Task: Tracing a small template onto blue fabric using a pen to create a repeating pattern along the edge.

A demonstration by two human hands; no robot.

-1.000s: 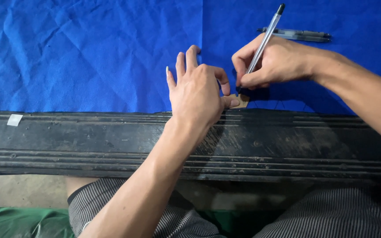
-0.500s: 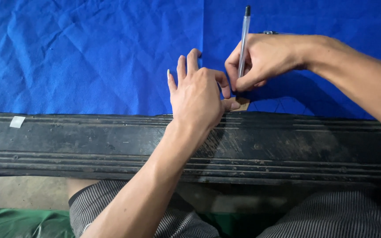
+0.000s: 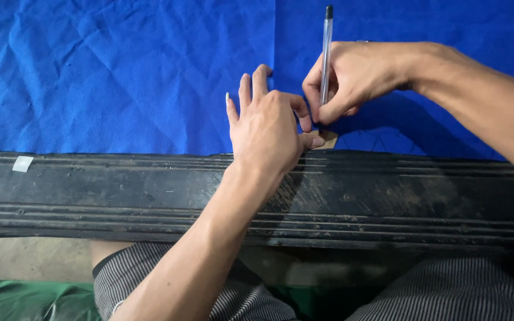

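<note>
At the counter's near edge, the left hand (image 3: 267, 131) presses flat a small tan piece (image 3: 328, 140) on creased blue fabric (image 3: 120, 77) while the right hand (image 3: 355, 74) pinches an upright clear ballpoint pen (image 3: 326, 56), marking it.

You are facing tabletop (image 3: 120, 196), its dark ribbed front edge running across near you. Creased blue cloth (image 3: 120, 71) is covering its surface. Small tan piece (image 3: 328, 140) is lying on cloth at near edge. Pale tape scrap (image 3: 22, 163) is sticking to ribbed edge at left.
</note>
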